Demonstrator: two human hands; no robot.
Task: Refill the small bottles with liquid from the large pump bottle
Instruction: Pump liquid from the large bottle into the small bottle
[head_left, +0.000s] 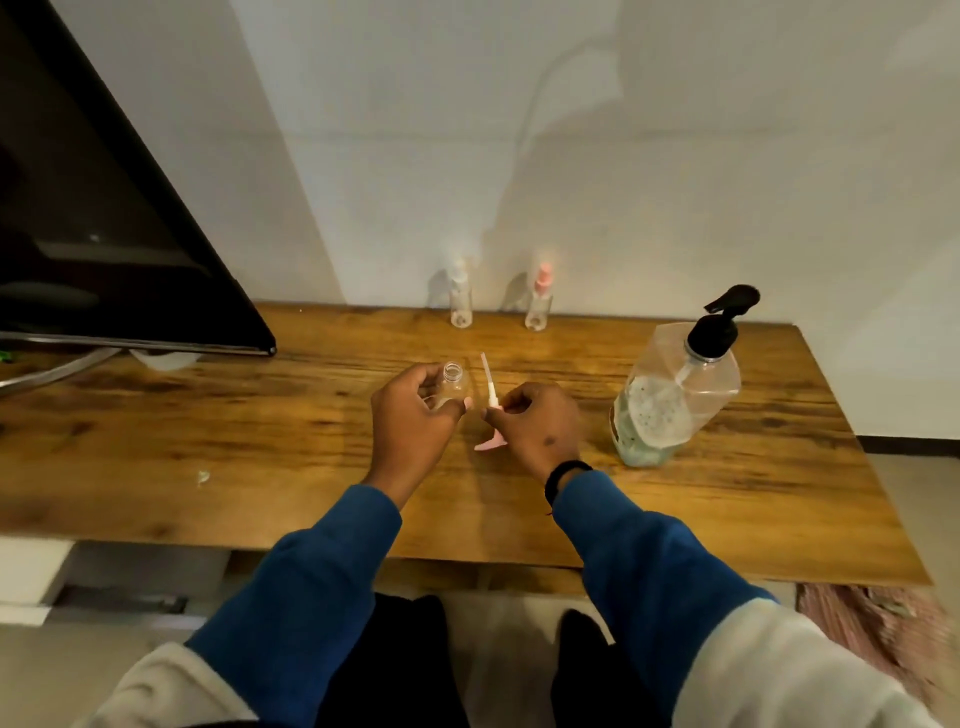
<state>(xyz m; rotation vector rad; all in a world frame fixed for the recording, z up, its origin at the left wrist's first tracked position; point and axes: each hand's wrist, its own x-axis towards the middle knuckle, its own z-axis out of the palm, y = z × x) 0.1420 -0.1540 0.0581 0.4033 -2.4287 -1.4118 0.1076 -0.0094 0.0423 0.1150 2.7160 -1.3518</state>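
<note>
1. Head view: wooden worktop (260, 431) against a white wall, seen from above; both arms in blue sleeves reach in from below.
2. Left hand (415, 415) grips a small clear bottle (453, 387), fingers curled round its body; neck is open, no cap, mouth tilted up and away. It is held above the worktop centre.
3. Right hand (535, 423) pinches a pink spray cap (491, 426), just right of the bottle; its white dip tube (487, 376) points up and away, pink nozzle end points down-left. Black band on the right wrist.
4. Cap and bottle sit close, not touching.
5. Large pump bottle (670, 400) stands on the worktop right of the hands, clear body, black pump head, pale liquid filling roughly the lower half; it looks tilted in the wide-angle view. Neither hand touches it.
6. Two more small bottles at the back edge near the wall, upright, capped: white-capped one (461, 301) on the left, pink-capped one (539, 304) on the right, near each other, apart.
7. Dark monitor (104, 234) at far left on the worktop.
</note>
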